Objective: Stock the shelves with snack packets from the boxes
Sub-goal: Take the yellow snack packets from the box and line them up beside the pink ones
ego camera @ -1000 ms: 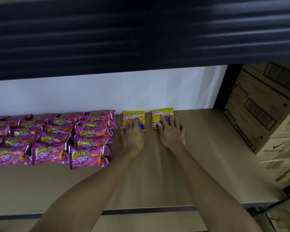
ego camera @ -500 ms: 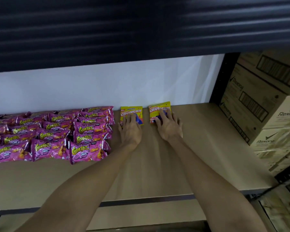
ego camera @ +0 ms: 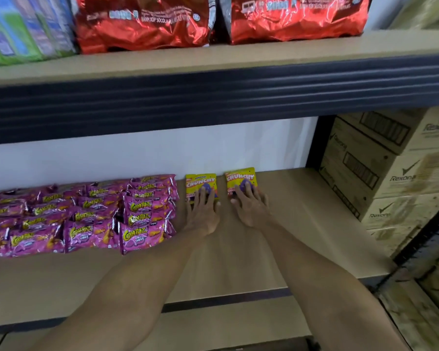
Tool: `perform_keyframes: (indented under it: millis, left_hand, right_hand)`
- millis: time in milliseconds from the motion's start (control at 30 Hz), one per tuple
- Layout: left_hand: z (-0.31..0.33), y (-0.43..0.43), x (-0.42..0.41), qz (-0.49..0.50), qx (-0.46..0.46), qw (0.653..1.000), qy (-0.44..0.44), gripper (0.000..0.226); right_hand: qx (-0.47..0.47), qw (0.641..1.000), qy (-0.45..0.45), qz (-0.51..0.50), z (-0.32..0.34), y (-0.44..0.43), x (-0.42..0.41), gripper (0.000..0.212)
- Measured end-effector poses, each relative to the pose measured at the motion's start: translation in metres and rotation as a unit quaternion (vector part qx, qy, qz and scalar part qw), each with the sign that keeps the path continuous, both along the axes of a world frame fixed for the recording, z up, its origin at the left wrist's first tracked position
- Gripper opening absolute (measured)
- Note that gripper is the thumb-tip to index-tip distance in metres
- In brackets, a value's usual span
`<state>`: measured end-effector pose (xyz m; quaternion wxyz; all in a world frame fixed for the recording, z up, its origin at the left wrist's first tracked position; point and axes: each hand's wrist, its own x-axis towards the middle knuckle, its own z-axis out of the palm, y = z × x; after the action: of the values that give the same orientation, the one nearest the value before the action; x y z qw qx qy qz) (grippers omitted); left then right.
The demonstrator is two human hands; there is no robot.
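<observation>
Packets, two yellow ones marked CRUNCHY, lie flat side by side at the back of the shelf (ego camera: 302, 224), near the white wall (ego camera: 162, 153). A narrow strip of bare shelf lies between them.

The left packet (ego camera: 200, 183) sits square. The left hand (ego camera: 203, 211) lies palm down just in front of it, with straight, slightly spread fingers reaching over its lower half. The hand presses flat and does not grip. The packet's top half and its lettering show beyond the fingertips.

The right packet (ego camera: 240, 179) is turned a little, its top leaning left. The right hand (ego camera: 251, 209) lies the same way, palm down and fingers extended. Its fingertips cover the packet's lower edge and part of the purple figure in the middle. Nothing is pinched or curled round. The heels of both hands are on the shelf in front of the packets, and both forearms run back towards the camera.

Just left of the left hand, pink packets (ego camera: 137, 216) marked CORNTOZ lie in overlapping rows reaching to the left edge of the view. The nearest of them is beside the left wrist.

To the right, past a dark upright, cardboard boxes (ego camera: 390, 168) printed Rexona are stacked.

Above, the upper shelf (ego camera: 238, 57) carries two red bags (ego camera: 142, 21) and, further left, blue and green packs (ego camera: 23, 29).
</observation>
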<state>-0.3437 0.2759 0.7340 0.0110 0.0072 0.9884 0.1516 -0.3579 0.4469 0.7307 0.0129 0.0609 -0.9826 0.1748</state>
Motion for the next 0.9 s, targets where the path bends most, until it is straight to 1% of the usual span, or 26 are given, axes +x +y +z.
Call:
perform_keyframes:
  millis: [67,233,633,700,800,900]
  left_hand:
    - [-0.003,-0.001,0.000,0.001,0.013,1.000,-0.008,0.059]
    - [-0.008,-0.002,0.001,0.007,0.029,1.000,0.004,0.059]
    - [-0.011,-0.004,0.000,0.007,0.024,1.000,0.009,0.060]
    - [-0.009,-0.005,0.000,0.004,0.021,1.000,0.007,0.061]
    - [-0.004,-0.005,0.001,-0.013,-0.008,1.000,0.010,0.060]
    - [0.004,-0.006,0.008,-0.039,-0.024,0.998,0.045,0.059]
  right_hand:
    - [0.014,1.000,-0.014,-0.004,-0.004,-0.002,-0.001,0.058]
    - [0.008,1.000,-0.019,-0.003,-0.005,-0.001,-0.004,0.054]
    - [0.021,0.999,-0.026,0.014,-0.005,0.000,-0.003,0.052]
    - [0.014,0.999,-0.026,0.017,-0.005,0.000,-0.003,0.052]
    - [-0.011,1.000,-0.008,0.007,-0.004,0.002,0.000,0.052]
    - [-0.038,0.999,0.012,-0.003,-0.002,0.003,0.009,0.053]
